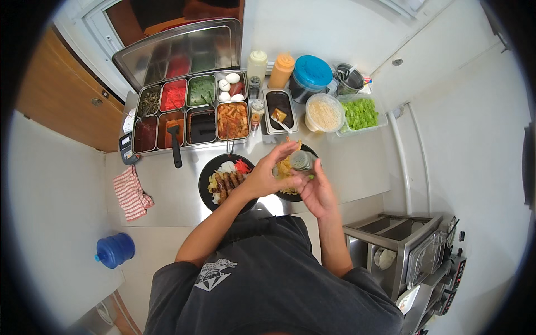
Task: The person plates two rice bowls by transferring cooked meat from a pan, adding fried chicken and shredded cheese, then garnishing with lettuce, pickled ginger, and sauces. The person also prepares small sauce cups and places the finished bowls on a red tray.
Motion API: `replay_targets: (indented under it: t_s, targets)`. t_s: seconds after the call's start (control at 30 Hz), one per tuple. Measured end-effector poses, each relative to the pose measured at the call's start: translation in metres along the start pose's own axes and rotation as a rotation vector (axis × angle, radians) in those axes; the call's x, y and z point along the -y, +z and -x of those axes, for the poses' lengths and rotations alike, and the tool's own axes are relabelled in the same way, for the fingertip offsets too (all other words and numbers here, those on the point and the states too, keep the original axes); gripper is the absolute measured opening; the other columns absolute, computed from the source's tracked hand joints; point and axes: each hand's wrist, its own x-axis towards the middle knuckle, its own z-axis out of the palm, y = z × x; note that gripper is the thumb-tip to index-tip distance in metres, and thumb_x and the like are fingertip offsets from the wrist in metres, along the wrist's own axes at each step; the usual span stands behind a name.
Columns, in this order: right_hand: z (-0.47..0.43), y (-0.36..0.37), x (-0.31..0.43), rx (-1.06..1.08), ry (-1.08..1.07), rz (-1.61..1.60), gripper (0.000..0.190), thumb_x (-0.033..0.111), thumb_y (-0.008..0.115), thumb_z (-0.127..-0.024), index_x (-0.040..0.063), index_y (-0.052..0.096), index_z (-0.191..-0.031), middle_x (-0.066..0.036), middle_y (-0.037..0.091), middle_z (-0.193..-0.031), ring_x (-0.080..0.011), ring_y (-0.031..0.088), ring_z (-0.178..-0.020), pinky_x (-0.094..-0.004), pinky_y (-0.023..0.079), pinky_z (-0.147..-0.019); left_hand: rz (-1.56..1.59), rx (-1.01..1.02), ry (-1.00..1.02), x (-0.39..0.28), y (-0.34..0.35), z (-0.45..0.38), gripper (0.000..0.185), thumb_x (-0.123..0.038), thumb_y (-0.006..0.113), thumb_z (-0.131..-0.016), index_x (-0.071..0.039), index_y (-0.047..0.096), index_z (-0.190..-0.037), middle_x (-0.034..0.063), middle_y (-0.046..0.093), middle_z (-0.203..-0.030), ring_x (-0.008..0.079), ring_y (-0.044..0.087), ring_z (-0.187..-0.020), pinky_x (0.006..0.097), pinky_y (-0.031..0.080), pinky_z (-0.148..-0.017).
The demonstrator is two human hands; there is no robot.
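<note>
A clear shaker jar with a perforated lid [302, 161] is tilted over the right black bowl [312, 151]. My right hand [320, 190] holds this jar around its side. My left hand [268, 173] is curved beside the jar's lid, its thumb near the jar; whether it touches is not clear. Beneath both hands, the right bowl shows yellow fried food, partly hidden. To its left, another black bowl [204, 183] holds white rice [226, 167], browned rolls or sausages [228, 184] and red pickled strips [242, 166], partly covered by my left forearm.
Behind the bowls stand a steel topping tray [192, 147], squeeze bottles [281, 71], a sauce pan [267, 127], a blue-lidded jug [313, 71], a tub of crumbs [324, 112] and a lettuce container [361, 114]. A checked cloth [132, 193] lies left.
</note>
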Motion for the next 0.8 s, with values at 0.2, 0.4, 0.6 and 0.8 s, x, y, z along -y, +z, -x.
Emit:
replay_targets:
  t_s: [0.2,0.4,0.6,0.8]
  targets:
    - [-0.061,0.021,-0.001,0.192,0.195,0.515,0.057,0.053,0.055,-0.102,0.006,0.058,-0.134,-0.008,0.069,-0.112,-0.0205,0.068,-0.102,-0.0353,0.056,-0.088,-0.328,-0.227,-0.008,-0.05,-0.03,0.025,0.057,-0.008,0.084,-0.081,-0.003,0.058,-0.132,0.009,0.071,-0.121,0.0144,0.066,-0.11,0.0308,0.052,-0.096]
    - [-0.202,0.056,0.082,-0.042,-0.737,1.244,0.054,0.027,0.074,-0.092,-0.003,0.058,-0.134,-0.011,0.07,-0.111,-0.0161,0.067,-0.096,-0.0306,0.053,-0.085,-0.545,-0.474,-0.001,-0.083,-0.064,0.091,0.053,-0.01,0.086,-0.078,-0.002,0.063,-0.126,0.0123,0.073,-0.119,0.019,0.07,-0.108,0.0331,0.054,-0.095]
    - [-0.27,0.072,0.124,-0.239,-0.953,1.559,0.076,0.021,0.082,-0.079,-0.004,0.047,-0.142,-0.023,0.063,-0.127,-0.0334,0.065,-0.11,-0.0405,0.051,-0.095,-0.524,-0.691,-0.091,-0.078,-0.068,0.151,0.055,-0.005,0.085,-0.077,0.0,0.062,-0.126,0.0131,0.071,-0.122,0.0196,0.068,-0.112,0.0336,0.052,-0.098]
    - [-0.305,0.063,0.119,-0.172,-0.972,1.79,0.09,0.026,0.086,-0.074,-0.005,0.04,-0.145,-0.029,0.058,-0.131,-0.0425,0.06,-0.119,-0.0464,0.05,-0.099,-0.449,-0.757,-0.144,-0.065,-0.057,0.165,0.054,-0.004,0.085,-0.078,0.001,0.061,-0.126,0.0129,0.071,-0.122,0.0188,0.068,-0.11,0.0331,0.052,-0.098]
